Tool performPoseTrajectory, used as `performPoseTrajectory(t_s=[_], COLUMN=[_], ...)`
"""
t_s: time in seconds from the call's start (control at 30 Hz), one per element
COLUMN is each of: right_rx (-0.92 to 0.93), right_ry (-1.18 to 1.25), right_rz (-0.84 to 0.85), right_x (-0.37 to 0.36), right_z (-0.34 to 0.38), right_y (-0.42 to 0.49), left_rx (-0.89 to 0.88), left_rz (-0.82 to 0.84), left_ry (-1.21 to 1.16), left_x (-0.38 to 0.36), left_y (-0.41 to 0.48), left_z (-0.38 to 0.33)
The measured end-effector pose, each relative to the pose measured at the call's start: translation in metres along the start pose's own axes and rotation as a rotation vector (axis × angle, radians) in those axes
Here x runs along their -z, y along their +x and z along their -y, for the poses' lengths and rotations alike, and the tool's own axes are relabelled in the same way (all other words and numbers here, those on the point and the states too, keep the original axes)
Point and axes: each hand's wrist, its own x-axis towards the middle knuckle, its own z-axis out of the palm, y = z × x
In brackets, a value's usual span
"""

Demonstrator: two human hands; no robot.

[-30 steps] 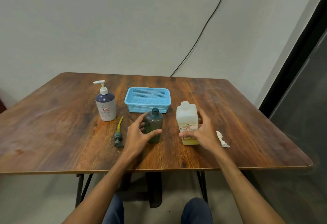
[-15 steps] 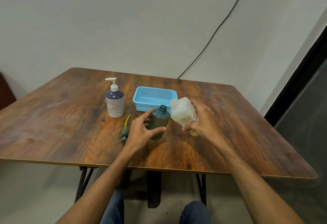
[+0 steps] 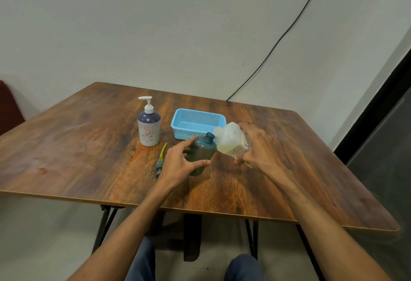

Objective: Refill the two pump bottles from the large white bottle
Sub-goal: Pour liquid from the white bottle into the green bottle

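The right hand (image 3: pixel 258 147) grips the large white bottle (image 3: pixel 231 139) — tilted, mouth beside the green bottle (image 3: pixel 200 154). The left hand (image 3: pixel 178 163) holds that bottle. The basket (image 3: pixel 198 123) stands just behind them.

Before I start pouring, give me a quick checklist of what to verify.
1. Green bottle open, its pump out and lying beside it: ok.
2. Left hand grips the green bottle: ok.
3. Right hand grips the white bottle, tilted toward the green bottle: ok.
4. White bottle's cap off: cannot tell.
5. White bottle's neck right over the green bottle's mouth: cannot tell.
6. Purple bottle opened: not ok, pump still on.
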Motion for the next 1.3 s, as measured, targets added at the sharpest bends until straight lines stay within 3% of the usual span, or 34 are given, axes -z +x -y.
performPoseTrajectory(t_s=[1.3], right_rx=[0.084], right_ry=[-0.211], right_rz=[-0.041], right_x=[0.024], right_z=[0.003], right_y=[-0.002], left_rx=[0.004], left_rz=[0.039], left_ry=[0.049], left_x=[-0.003], left_y=[0.0], left_z=[-0.004])
